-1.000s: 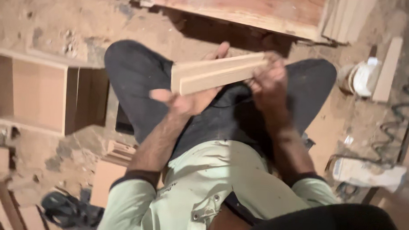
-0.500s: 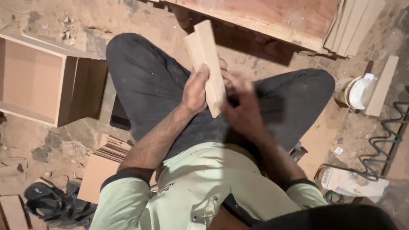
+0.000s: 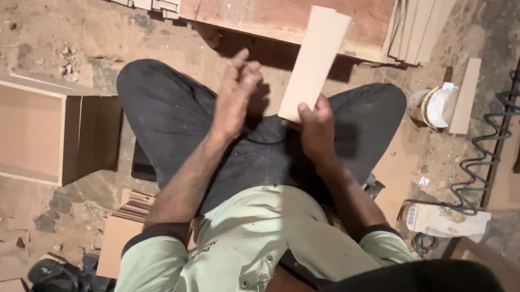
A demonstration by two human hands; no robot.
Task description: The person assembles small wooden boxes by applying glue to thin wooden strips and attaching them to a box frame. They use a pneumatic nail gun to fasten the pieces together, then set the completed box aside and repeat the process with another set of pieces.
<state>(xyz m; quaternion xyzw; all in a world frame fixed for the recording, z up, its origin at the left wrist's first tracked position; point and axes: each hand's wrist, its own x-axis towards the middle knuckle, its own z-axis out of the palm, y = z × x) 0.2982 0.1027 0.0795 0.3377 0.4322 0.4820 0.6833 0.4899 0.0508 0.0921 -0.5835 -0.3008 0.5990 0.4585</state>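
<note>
Since half a second earlier the wooden board had swung upright over my lap, pinched at its lower end by my right hand while my left hand hung released beside it; I judged it light, stiff, dusty-smooth, best gripped by both long edges.

The right hand grips a flat wooden board by its lower end; the left hand hangs empty beside it.
</note>
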